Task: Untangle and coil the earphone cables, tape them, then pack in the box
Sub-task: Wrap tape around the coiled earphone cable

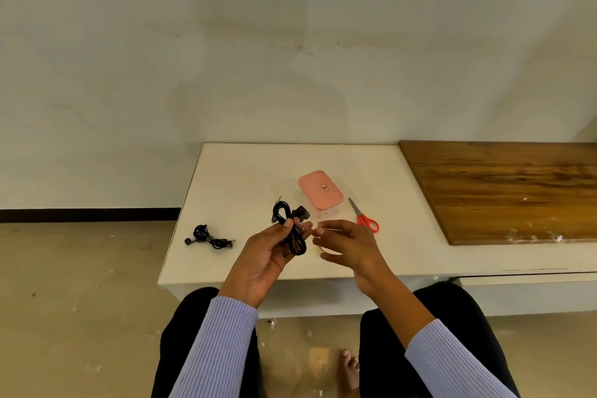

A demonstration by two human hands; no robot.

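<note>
My left hand (pixel 266 255) grips a coiled black earphone cable (pixel 290 229) upright above the white table's front edge. My right hand (pixel 347 244) hovers just right of it, thumb and forefinger pinching what looks like a strip of clear tape (pixel 323 229) held toward the coil. A second black earphone (pixel 208 237), coiled and bound, lies on the table at the left. The box (pixel 319 190), clear with a pink lid that is on, sits behind my hands.
Red-handled scissors (pixel 364 216) lie right of the box. The white table (pixel 420 236) is low, with a wooden board (pixel 510 191) on its right part. My knees are under its front edge. Bits of litter dot the floor.
</note>
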